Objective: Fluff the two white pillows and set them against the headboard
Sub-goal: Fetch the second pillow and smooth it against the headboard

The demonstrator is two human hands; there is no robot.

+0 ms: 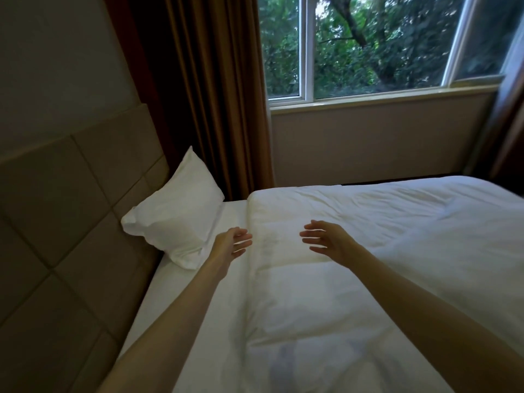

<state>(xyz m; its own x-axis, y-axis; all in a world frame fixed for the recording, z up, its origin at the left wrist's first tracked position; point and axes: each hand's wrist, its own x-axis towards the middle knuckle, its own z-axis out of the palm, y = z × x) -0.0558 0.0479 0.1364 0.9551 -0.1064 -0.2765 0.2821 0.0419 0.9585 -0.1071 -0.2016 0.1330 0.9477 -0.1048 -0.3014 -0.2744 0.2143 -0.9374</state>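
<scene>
One white pillow (175, 214) leans tilted against the beige padded headboard (71, 222) at the far corner of the bed. My left hand (234, 241) hovers just right of the pillow's near end, fingers apart, holding nothing. My right hand (326, 239) is stretched out over the white duvet (382, 251), also open and empty. The palms face each other, about a forearm's width apart. A second pillow is not in view.
The duvet's folded top edge (252, 211) leaves a strip of bare sheet (181, 307) along the headboard. Brown curtains (215, 95) hang behind the pillow. A window (368, 43) and low wall run along the bed's far side.
</scene>
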